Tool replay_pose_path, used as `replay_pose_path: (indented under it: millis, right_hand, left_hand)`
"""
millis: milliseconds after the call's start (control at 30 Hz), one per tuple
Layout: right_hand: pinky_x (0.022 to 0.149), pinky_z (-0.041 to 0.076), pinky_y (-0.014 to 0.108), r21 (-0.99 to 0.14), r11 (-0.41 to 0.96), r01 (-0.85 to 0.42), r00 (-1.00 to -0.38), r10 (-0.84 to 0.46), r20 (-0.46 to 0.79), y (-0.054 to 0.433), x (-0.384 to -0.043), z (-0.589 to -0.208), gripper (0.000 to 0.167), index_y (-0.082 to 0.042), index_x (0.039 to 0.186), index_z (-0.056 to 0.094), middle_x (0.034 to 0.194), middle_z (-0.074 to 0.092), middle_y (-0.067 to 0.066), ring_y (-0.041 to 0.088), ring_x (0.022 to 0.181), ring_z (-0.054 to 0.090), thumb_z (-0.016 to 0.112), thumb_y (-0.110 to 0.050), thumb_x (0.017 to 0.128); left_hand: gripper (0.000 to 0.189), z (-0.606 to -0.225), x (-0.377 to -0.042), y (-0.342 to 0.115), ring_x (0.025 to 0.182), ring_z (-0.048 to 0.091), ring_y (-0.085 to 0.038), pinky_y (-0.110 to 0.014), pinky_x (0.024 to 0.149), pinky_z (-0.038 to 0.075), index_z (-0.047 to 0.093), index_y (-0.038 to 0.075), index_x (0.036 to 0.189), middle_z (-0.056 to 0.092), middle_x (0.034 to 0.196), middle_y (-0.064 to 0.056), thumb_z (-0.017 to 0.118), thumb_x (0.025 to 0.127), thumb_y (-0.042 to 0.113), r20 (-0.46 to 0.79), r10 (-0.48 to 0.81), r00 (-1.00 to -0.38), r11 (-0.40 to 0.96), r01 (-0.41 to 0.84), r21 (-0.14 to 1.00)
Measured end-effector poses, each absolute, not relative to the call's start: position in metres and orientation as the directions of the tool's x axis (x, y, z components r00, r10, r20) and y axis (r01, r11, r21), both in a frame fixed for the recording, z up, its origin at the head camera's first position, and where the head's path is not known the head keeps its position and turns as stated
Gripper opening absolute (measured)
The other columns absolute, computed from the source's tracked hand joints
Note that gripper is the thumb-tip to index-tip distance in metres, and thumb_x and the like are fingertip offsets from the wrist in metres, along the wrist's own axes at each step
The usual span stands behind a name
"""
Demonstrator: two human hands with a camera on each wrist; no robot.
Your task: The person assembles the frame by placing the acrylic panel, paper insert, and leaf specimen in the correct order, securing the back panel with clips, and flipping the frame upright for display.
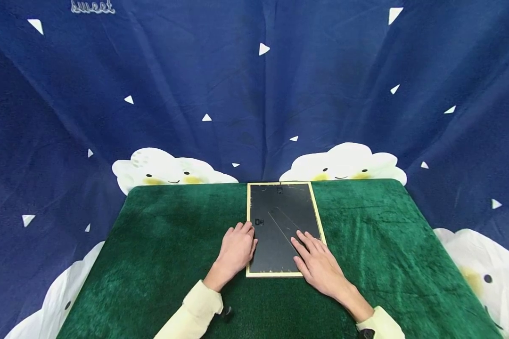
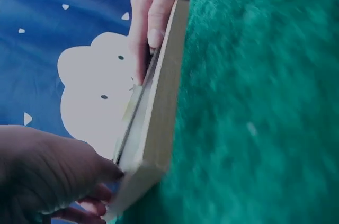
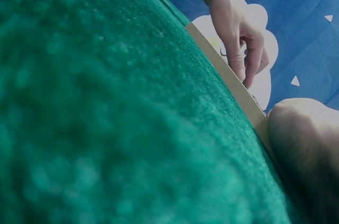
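Observation:
A picture frame (image 1: 282, 245) lies back side up on the green cloth, its long sides running away from me. It has a pale wooden border and a black backing with small dark hangers at the far end and the left side. My left hand (image 1: 236, 249) is at its left edge with fingers curled, and the right wrist view shows the thumb and a finger brought close together at the rim. My right hand (image 1: 320, 268) rests on the lower right of the backing, fingers extended. Close up, the wooden side (image 2: 165, 97) stands above the cloth.
Dark green plush cloth (image 1: 174, 226) covers the table. Its far edge meets a blue curtain (image 1: 195, 70) printed with white triangles and smiling clouds. Pale yellow sleeves (image 1: 195, 306) cover both forearms. A dark wrist device (image 1: 366, 333) shows at the right cuff.

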State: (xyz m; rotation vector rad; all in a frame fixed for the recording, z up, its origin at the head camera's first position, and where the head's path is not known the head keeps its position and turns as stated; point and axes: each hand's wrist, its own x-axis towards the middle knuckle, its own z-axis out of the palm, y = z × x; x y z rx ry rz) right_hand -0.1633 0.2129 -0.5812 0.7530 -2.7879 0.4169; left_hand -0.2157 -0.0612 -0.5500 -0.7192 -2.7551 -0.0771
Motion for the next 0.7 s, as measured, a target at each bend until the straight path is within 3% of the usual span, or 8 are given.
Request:
replay_pose_path:
  millis: [200, 300, 467, 600, 700]
  right_hand:
    - [0.12, 0.033, 0.054, -0.208, 0.829, -0.519, -0.843, -0.457, 0.283, 0.213, -0.163, -0.58, 0.052, -0.011, 0.155, 0.052, 0.162, 0.044, 0.015, 0.037, 0.152, 0.038, 0.054, -0.033, 0.108]
    - [0.119, 0.034, 0.055, -0.201, 0.829, -0.521, -0.84, -0.458, 0.289, 0.214, -0.163, -0.58, 0.052, -0.01, 0.154, 0.052, 0.162, 0.045, 0.016, 0.038, 0.151, 0.039, 0.054, -0.032, 0.107]
    - [0.119, 0.033, 0.055, -0.203, 0.828, -0.523, -0.84, -0.461, 0.285, 0.215, -0.162, -0.58, 0.051, -0.01, 0.154, 0.052, 0.162, 0.044, 0.016, 0.038, 0.151, 0.039, 0.054, -0.033, 0.108]
    - [0.119, 0.034, 0.055, -0.213, 0.829, -0.518, -0.844, -0.453, 0.288, 0.215, -0.162, -0.579, 0.051, -0.011, 0.154, 0.053, 0.161, 0.045, 0.016, 0.038, 0.15, 0.04, 0.054, -0.033, 0.108]
    - [0.119, 0.034, 0.056, -0.212, 0.825, -0.523, -0.84, -0.457, 0.293, 0.214, -0.163, -0.579, 0.051, -0.01, 0.153, 0.054, 0.161, 0.046, 0.016, 0.038, 0.15, 0.041, 0.054, -0.033, 0.108]
  left_hand:
    - [0.018, -0.547, -0.213, -0.051, 0.087, 0.061, -0.025, -0.037, 0.064, 0.049, 0.079, 0.007, 0.09, 0.062, 0.099, -0.004, 0.073, 0.095, 0.023, 0.34, 0.475, -0.812, 0.875, 0.478, -0.081]
    - [0.02, -0.547, -0.213, -0.049, 0.09, 0.062, -0.026, -0.038, 0.067, 0.051, 0.079, 0.005, 0.097, 0.063, 0.104, -0.006, 0.072, 0.097, 0.024, 0.321, 0.442, -0.838, 0.89, 0.455, -0.038]
    - [0.039, -0.551, -0.208, -0.048, 0.096, 0.057, -0.028, -0.04, 0.076, 0.05, 0.072, 0.001, 0.123, 0.059, 0.111, -0.012, 0.073, 0.097, 0.031, 0.286, 0.293, -0.913, 0.918, 0.352, 0.182]
    - [0.057, -0.558, -0.204, -0.042, 0.126, 0.054, -0.035, -0.047, 0.101, 0.05, 0.057, 0.001, 0.144, 0.055, 0.137, -0.019, 0.071, 0.099, 0.033, 0.305, 0.317, -0.898, 0.84, 0.415, 0.349]
    - [0.065, -0.562, -0.202, -0.038, 0.151, 0.037, -0.036, -0.053, 0.119, 0.037, 0.043, 0.007, 0.158, 0.042, 0.161, -0.016, 0.064, 0.103, 0.035, 0.303, 0.411, -0.86, 0.748, 0.508, 0.426]
